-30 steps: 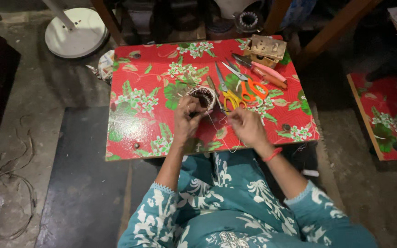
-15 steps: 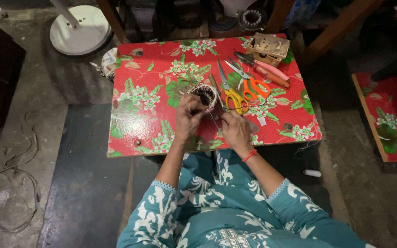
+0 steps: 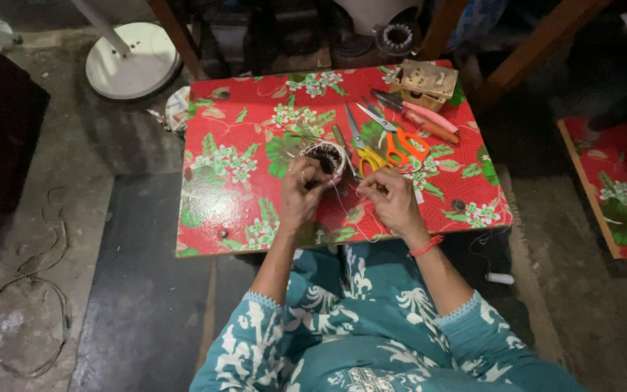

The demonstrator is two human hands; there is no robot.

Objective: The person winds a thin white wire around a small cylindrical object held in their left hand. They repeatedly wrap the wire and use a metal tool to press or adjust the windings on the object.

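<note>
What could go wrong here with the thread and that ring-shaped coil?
1. The thin white thread runs slack between the left hand and the right hand; it may tangle or snag.
2. The ring-shaped coil is steadied only by the left hand, so a tug might shift it on the red floral table.
3. Two pairs of scissors lie close beyond the right hand; thread or knuckles might catch them.

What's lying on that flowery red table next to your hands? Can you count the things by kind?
Scissors: 2, a yellow-handled pair and an orange-handled pair
Red-handled tools: 2
Small wooden box: 1
Round wire coil: 1, touched by the left hand
Thin white thread: 1, pinched by the right hand
Total: 7
</note>
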